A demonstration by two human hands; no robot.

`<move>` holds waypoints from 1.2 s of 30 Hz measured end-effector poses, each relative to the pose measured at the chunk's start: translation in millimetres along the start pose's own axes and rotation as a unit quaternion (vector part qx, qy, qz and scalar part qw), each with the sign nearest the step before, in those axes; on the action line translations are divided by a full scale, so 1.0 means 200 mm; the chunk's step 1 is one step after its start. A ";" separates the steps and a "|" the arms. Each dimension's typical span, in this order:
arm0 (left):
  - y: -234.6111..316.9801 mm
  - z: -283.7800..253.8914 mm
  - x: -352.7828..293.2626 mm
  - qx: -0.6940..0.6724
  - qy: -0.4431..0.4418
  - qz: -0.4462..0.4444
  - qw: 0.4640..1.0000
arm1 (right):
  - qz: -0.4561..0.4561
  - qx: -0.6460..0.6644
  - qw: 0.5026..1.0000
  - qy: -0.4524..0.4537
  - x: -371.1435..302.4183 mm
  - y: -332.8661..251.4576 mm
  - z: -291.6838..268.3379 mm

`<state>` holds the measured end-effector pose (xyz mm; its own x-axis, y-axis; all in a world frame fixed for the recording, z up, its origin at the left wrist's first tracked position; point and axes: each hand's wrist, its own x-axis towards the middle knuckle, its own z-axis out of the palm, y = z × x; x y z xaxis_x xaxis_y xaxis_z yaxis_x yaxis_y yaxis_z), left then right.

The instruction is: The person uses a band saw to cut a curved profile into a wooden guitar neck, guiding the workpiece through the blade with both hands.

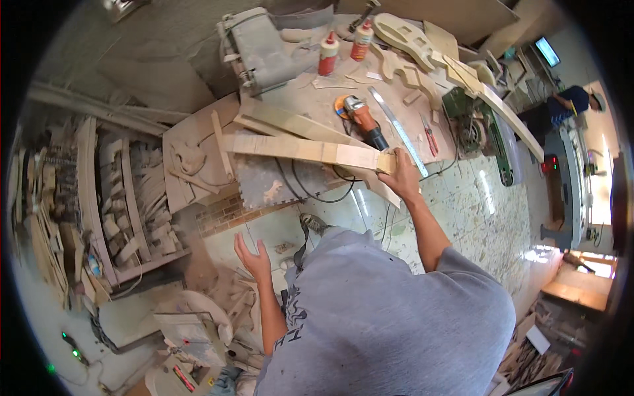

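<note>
While the right hand (pixel 400 174) gripped one end of the pale wooden piece (pixel 297 149), which extended leftward along the near side of the workbench (pixel 310 105), the left hand (pixel 255 261) was spread and empty. Beyond the piece lay an orange angle grinder (pixel 362 119) and, beside it, a steel ruler (pixel 397 129).

Single head-worn fisheye view, facing steeply down, wearer's grey cloth shirt (pixel 389 310) close below, dusty tan flat-topped workbench (pixel 317 105) farther above.

Red-capped bottles (pixel 328 57) beyond orange grinder (pixel 362 117); metal ruler (pixel 397 129) beside
</note>
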<state>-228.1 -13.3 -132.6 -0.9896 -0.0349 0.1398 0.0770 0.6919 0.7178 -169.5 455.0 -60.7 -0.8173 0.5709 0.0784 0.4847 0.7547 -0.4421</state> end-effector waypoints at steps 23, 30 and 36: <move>-0.27 0.28 -0.26 0.001 -0.191 -0.058 0.980 | 0.224 0.280 0.914 0.190 -0.29 0.48 -0.21; -0.21 0.27 -0.41 0.046 -0.163 -0.086 0.982 | 0.031 0.192 0.934 0.299 0.17 0.83 -0.88; -0.01 0.43 -0.62 0.080 -0.098 -0.170 0.977 | 0.004 -0.055 0.969 0.241 0.78 1.50 -1.40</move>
<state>-116.8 50.7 -209.9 -0.9602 -0.1539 -0.2330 -0.2643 0.7695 0.5813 -63.8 861.7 69.6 -0.5857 0.6421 0.4946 0.5426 0.7640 -0.3492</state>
